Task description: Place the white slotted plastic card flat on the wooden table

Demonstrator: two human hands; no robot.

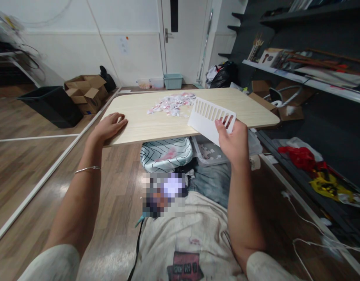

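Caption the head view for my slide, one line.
Right hand holds a white slotted plate over a table bearing a pile of small pieces; left hand rests on its near edge.

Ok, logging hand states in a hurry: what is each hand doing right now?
Left hand: open, palm down on the table edge, holding nothing.
Right hand: closed on the white comb-like tool.

Place: a home craft room or studio, lived-in and cluttered.
Floor: wood-look planks, low table (156,125) at centre.
Right side: wall shelves (288,74) with brushes (256,45) and boxes.
Upper left: open cardboard boxes (86,91).
Top centre: white room door (188,47) with handle.
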